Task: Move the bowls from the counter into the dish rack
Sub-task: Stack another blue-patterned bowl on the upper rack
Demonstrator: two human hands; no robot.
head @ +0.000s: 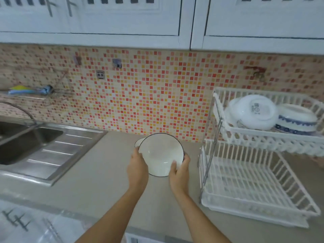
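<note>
Both hands clasp a white dark-rimmed bowl (160, 155) from either side, above the counter (98, 172); left hand (137, 166) flat on its wall, right hand (179, 170) with thumb over the rim; two-sided hold likely steadies it. Bowl tilted, mouth towards the viewer; round, no long axis. Behind it, a second rim (138, 142) peeks out. Far right, dish rack (245, 174): lower tier bare, upper tier holding a white bowl (254, 112) and a blue-patterned bowl (296, 122), mouths down.

Both hands, left (137, 168) and right (180, 171), are gripping a white bowl (160, 155) above the counter (98, 181); two bowls (252, 111) are sitting upturned in the rack (245, 181).
</note>
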